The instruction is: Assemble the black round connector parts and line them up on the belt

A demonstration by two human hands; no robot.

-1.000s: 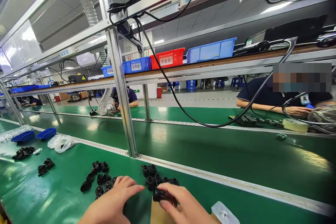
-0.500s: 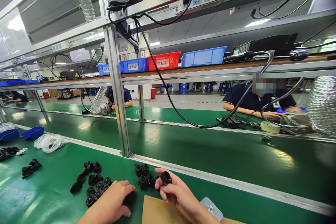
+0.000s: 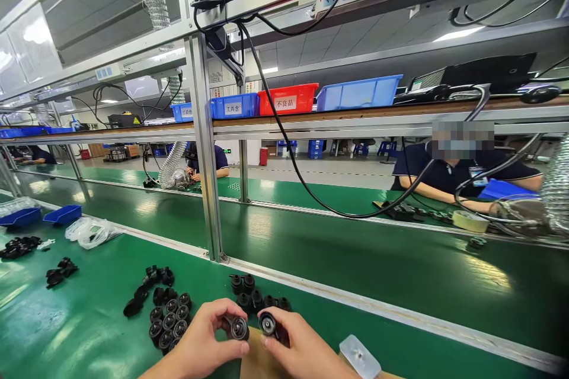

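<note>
Between the thumb and fingers of my left hand (image 3: 207, 337) is a round black finned part (image 3: 239, 328), its curved ribs facing me. My right hand (image 3: 300, 340) grips a black cup-shaped housing (image 3: 267, 323) with a pale metallic centre. The two parts are held close together, apart from each other, above a brown cardboard sheet (image 3: 254, 361). Left of my left hand, several similar finned parts (image 3: 169, 321) stand grouped on the green mat. Just beyond my hands sits a cluster of black housings (image 3: 249, 299), partly hidden by my fingers.
A small translucent plastic box (image 3: 359, 356) lies right of my right hand. Other black parts (image 3: 141, 293), a plastic bag (image 3: 91, 232) and blue trays (image 3: 62, 214) are to the left. A metal post (image 3: 205, 160) rises ahead. A co-worker (image 3: 462, 172) sits across the bench.
My left hand has lifted a finned part from the mat and moved right. My right hand has turned its grip, now with a housing facing me. The view has shifted slightly.
</note>
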